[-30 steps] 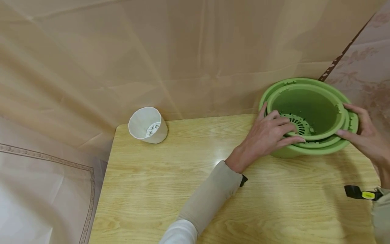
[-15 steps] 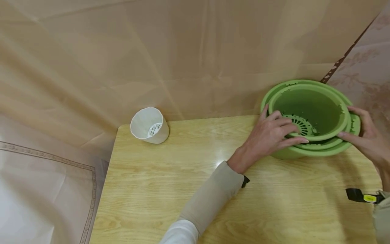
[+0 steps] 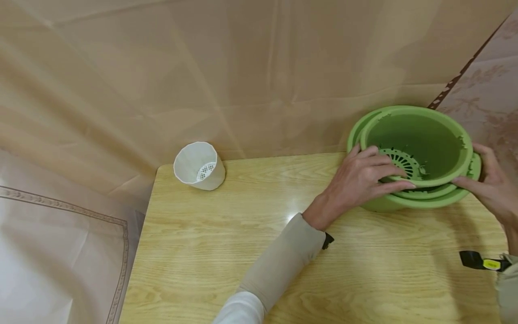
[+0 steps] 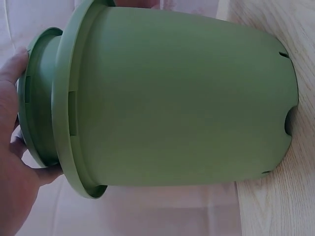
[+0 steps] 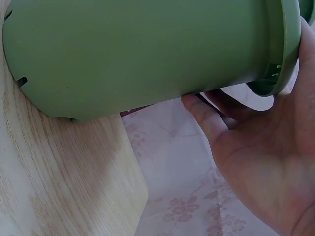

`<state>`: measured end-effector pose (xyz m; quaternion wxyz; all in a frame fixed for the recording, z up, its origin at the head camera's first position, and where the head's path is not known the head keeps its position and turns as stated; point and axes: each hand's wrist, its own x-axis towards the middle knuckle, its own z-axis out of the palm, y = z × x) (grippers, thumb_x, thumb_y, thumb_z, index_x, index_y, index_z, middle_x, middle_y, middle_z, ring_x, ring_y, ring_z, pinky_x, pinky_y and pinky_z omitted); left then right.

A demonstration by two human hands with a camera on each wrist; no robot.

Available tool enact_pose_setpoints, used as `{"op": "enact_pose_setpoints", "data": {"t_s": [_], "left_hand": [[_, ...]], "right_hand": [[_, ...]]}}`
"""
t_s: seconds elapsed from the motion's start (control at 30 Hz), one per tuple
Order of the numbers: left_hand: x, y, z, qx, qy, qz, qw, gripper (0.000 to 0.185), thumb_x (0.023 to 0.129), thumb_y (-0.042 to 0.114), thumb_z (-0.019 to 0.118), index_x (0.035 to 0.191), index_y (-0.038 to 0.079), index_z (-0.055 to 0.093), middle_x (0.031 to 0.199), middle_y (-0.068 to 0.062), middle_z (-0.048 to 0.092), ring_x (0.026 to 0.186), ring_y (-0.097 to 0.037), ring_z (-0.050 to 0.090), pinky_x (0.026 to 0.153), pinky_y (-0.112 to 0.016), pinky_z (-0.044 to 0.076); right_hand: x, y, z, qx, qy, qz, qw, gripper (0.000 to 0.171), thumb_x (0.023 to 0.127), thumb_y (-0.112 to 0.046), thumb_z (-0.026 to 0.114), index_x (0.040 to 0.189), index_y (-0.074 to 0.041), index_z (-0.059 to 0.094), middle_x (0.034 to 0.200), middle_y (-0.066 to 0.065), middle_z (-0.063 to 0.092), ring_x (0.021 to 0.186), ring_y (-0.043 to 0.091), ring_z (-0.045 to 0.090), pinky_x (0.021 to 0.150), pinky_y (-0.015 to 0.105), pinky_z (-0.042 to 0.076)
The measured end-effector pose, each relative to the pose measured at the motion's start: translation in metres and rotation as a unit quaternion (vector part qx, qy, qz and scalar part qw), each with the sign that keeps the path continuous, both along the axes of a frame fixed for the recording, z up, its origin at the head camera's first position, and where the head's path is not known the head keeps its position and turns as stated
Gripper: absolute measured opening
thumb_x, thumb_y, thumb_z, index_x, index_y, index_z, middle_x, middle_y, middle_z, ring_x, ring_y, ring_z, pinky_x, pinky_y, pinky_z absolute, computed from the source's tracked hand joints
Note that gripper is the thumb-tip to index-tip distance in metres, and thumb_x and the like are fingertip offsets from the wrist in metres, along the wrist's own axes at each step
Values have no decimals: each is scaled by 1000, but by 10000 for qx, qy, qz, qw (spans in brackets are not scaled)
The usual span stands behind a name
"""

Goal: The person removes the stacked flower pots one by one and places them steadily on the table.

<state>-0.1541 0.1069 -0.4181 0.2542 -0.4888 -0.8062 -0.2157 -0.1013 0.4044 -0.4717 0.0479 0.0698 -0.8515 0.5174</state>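
My left hand [image 3: 360,180] sits right of centre in the head view, fingers curled over the near left rim of the inner pot [image 3: 421,139] with the fingertips [image 3: 406,184] lying along its edge; the thumb side is hidden from that view. In the left wrist view the same hand [image 4: 15,162] shows at the left edge, wrapped round the inner pot's rim [image 4: 37,98], so it is clamped on that pot.

My right hand [image 3: 491,191] is at the right edge of the head view. Its fingers are fairly straight and spread, the upper ones lying against the rim of the outer pot [image 3: 465,195], one reaching under the inner rim. In the right wrist view the palm [image 5: 261,162] is open and the fingers reach up under the outer pot's flange [image 5: 283,49]; it touches rather than grips.

The two green pots are nested, the inner one standing proud of the outer and tilted a little. They stand on the far right corner of the wooden table [image 3: 243,252], in the right middle of the head frame. A grated drain disc [image 3: 400,162] shows in the bottom of the inner pot.

A small white pot [image 3: 199,166] lies tipped at the table's far left corner, left of centre, well apart from my hands. Beige cloth [image 3: 202,67] hangs behind, filling the upper frame.
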Motion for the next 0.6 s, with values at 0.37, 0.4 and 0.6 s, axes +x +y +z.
{"op": "enact_pose_setpoints", "data": {"t_s": [0.37,0.4,0.6], "left_hand": [[0,3,6,678,242,0,9974,30,84,60,71,89,32,81,88,17,74,79,-3,59,71,-22,41],[0,3,7,747,260,-20,9969,30,84,60,71,88,32,81,87,17,74,78,-3,59,71,-22,41],[1,4,12,1094,339,-109,9934,30,83,60,71,85,32,81,84,18,74,78,-2,61,76,-20,42]], "right_hand": [[-2,4,0,28,230,74,9997,77,94,18,50,156,-14,19,119,-13,43,97,-5,50,69,4,41],[-2,4,1,71,259,72,9996,78,93,19,51,157,-13,19,121,-13,43,100,-5,49,70,3,40],[-6,3,6,42,397,292,9988,91,87,24,53,159,-15,15,150,0,33,127,5,40,81,6,39]]}}
